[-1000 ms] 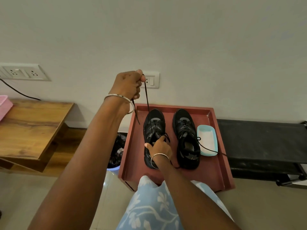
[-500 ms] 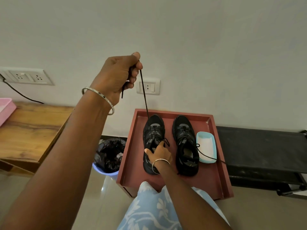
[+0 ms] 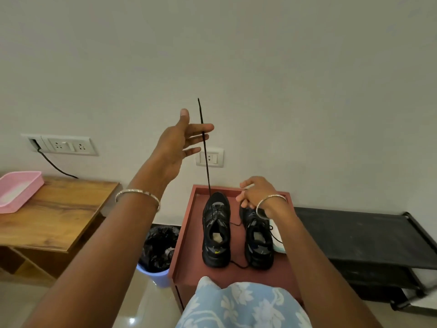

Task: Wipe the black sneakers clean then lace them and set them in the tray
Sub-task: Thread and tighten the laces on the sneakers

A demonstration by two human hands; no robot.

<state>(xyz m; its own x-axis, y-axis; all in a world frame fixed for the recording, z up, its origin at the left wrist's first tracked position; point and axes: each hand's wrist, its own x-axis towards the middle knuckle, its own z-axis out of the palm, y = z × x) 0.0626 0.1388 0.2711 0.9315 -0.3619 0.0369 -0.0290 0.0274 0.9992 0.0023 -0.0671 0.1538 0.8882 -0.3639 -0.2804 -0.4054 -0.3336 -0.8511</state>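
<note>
Currently the lace (image 3: 205, 147) is the thing in play: a thin black cord running straight and near-vertical from the toe end of the centre sneaker (image 3: 216, 229) to above mid-frame, free tip poking past the fingers. Judged soft, light and limp once slack, and likely to slip between fingers. Best pinched close to the stiffer tip for threading, not mid-length.

Left hand (image 3: 178, 143), mid-frame, is spread with fingers straight. The lace crosses the fingertips with no visible pinch; can't tell if two fingers lightly trap it. Right hand (image 3: 254, 194), centre-right, has curled fingers and looks to be pinching the other run of the lace just above the toe of the second sneaker (image 3: 259, 240).

Both sneakers stand upright side by side, toes to the wall, inside the red tray (image 3: 186, 223) at lower centre. They look light and semi-stiff, so steady them at the heel collar. Lacing looks unfinished.

A teal dish (image 3: 277, 245) is mostly hidden by the right forearm. Bin (image 3: 157, 247) sits left of the tray, wooden table (image 3: 54, 214) with pink basket (image 3: 19, 190) far left, black rack (image 3: 354, 230) right, wall socket (image 3: 210, 158) behind the lace.
</note>
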